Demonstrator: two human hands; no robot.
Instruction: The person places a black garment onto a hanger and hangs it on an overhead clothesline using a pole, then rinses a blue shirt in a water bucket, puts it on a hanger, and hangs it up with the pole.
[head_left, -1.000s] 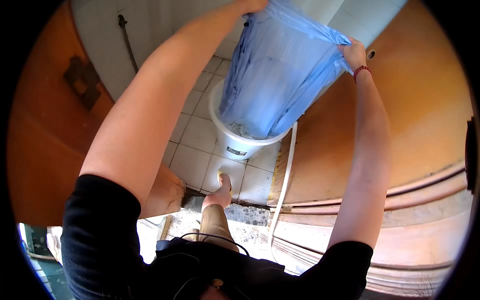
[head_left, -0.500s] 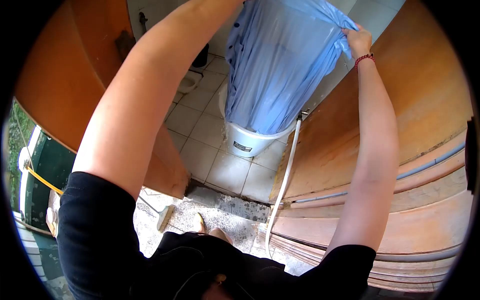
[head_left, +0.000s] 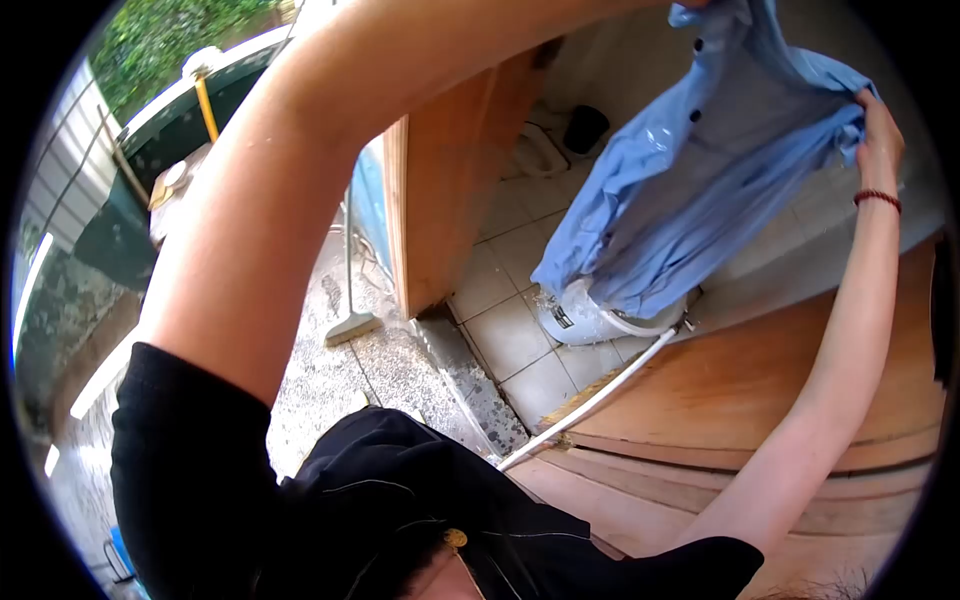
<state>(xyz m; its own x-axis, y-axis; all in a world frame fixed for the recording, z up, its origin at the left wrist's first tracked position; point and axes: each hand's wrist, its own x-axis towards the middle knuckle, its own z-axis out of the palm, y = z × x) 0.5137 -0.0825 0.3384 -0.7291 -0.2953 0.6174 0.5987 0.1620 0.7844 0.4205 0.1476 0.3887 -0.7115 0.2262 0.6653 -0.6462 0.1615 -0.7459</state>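
A wet blue shirt point(head_left: 690, 190) with dark buttons hangs stretched between my raised hands. My right hand point(head_left: 880, 138), with a red bead bracelet at the wrist, is closed on the shirt's right upper edge. Only a sliver of my left hand point(head_left: 692, 3) shows at the top border, where the shirt's other upper corner is held up; most of its fingers are out of view. Below, the shirt's lower end hangs over a white bucket point(head_left: 590, 322) on the tiled floor, hiding part of its rim. Water splashes by the bucket's left side.
A white hose point(head_left: 590, 400) slants across the doorway beside a wooden panel point(head_left: 740, 385). The wooden door point(head_left: 440, 220) stands left of the bucket. Behind are a squat toilet point(head_left: 540, 150) and a black bin point(head_left: 585, 130). Outside, a broom point(head_left: 350, 325) rests on the speckled floor.
My view has swung left, showing more of the outside. The shirt has lifted, and its lower end now hangs partly outside the bucket on the left. My right hand keeps its grip.
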